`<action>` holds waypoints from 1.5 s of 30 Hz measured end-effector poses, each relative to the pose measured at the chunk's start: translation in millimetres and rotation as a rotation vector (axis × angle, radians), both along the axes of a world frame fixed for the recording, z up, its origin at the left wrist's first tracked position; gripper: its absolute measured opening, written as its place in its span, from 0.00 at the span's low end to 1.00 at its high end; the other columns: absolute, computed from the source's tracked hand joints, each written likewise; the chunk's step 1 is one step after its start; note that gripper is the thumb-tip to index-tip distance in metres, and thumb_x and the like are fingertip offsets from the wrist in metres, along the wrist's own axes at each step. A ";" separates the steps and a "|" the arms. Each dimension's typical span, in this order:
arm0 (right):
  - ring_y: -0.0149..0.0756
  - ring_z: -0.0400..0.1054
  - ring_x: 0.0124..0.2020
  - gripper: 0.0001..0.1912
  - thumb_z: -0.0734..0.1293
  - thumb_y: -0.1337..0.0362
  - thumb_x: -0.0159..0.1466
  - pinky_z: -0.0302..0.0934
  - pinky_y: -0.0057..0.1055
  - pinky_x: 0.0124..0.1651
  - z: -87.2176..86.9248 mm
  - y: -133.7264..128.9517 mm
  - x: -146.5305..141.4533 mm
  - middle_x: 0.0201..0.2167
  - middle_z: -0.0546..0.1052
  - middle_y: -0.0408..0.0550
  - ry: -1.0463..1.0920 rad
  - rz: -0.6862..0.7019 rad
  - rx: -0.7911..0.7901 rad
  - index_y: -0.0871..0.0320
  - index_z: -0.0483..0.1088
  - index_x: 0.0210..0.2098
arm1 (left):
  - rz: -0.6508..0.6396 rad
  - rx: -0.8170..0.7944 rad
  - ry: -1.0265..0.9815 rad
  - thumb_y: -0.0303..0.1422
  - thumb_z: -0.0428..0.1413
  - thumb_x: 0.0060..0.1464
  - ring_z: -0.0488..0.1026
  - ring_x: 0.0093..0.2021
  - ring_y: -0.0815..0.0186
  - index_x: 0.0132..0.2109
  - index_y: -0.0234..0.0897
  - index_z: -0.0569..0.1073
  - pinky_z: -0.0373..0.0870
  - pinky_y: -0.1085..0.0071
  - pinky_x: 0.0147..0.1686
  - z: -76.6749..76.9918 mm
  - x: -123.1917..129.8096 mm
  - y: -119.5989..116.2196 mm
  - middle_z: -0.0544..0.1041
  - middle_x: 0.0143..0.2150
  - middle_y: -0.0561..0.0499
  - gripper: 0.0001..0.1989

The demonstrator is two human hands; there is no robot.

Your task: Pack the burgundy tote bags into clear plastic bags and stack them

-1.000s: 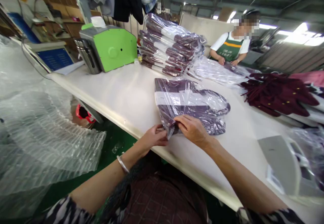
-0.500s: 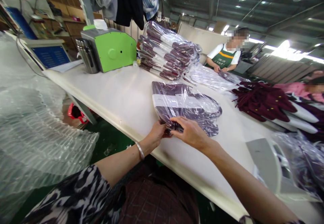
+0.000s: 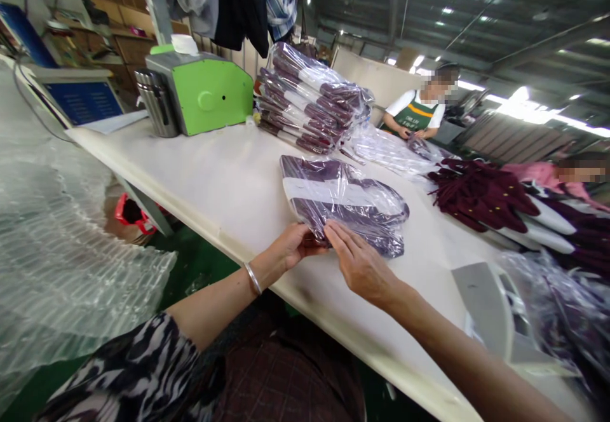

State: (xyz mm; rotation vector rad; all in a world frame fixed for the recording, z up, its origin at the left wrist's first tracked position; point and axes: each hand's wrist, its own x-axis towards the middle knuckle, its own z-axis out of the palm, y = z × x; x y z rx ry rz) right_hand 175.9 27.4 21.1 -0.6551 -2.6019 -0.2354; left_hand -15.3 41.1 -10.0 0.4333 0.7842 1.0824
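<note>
A clear plastic package of folded dark purple fabric with a white band lies on the white table. My left hand grips its near left corner, fingers wrapped round the edge. Against the near edge of the same package rests my right hand, its fingers stretched out and lying close together on the plastic. Behind the package stands a stack of similar wrapped packages.
A green and grey machine and a steel flask stand at the back left. Maroon garments lie to the right, beyond a grey device. A person in a green apron works behind. Air-cushion film hangs at left.
My right hand's fingers have straightened and come together on the plastic. The package's near left corner looks flatter and smoother. The whole view has shifted slightly.
</note>
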 end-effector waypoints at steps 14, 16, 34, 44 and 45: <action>0.42 0.76 0.53 0.24 0.65 0.68 0.69 0.71 0.38 0.58 10.1 35.0 22.2 0.53 0.79 0.52 0.456 -0.229 0.151 0.54 0.66 0.64 | 0.292 1.308 1.250 0.35 0.63 0.56 0.71 0.61 0.51 0.43 0.41 0.75 0.63 0.49 0.64 58.8 -4.3 -5.5 0.78 0.54 0.44 0.08; 0.41 0.77 0.52 0.21 0.66 0.67 0.69 0.71 0.37 0.58 12.1 35.3 25.3 0.52 0.80 0.52 0.480 -0.246 0.118 0.54 0.69 0.62 | 0.284 1.521 1.373 0.35 0.63 0.58 0.66 0.66 0.52 0.44 0.43 0.75 0.58 0.50 0.68 53.0 0.6 7.7 0.75 0.60 0.44 0.08; 0.37 0.73 0.35 0.08 0.70 0.73 0.59 0.67 0.30 0.40 -0.4 27.3 55.5 0.33 0.77 0.46 0.583 -0.429 -0.120 0.55 0.70 0.35 | 0.482 1.853 1.458 0.41 0.54 0.67 0.81 0.44 0.59 0.60 0.33 0.66 0.77 0.65 0.47 31.5 53.6 34.9 0.83 0.46 0.41 0.21; 0.40 0.75 0.45 0.13 0.71 0.70 0.59 0.68 0.34 0.51 -21.7 5.6 47.5 0.43 0.79 0.49 0.720 -0.613 -0.337 0.56 0.72 0.44 | 0.544 2.009 1.421 0.29 0.52 0.67 0.78 0.46 0.57 0.48 0.32 0.73 0.70 0.59 0.52 16.8 80.4 25.9 0.81 0.43 0.42 0.07; 0.40 0.75 0.46 0.16 0.72 0.69 0.58 0.67 0.34 0.52 -21.3 2.1 49.7 0.44 0.79 0.49 0.704 -0.608 -0.363 0.56 0.73 0.46 | 0.524 2.020 1.403 0.28 0.52 0.67 0.78 0.44 0.58 0.48 0.32 0.73 0.71 0.60 0.51 13.1 82.3 25.3 0.81 0.42 0.43 0.07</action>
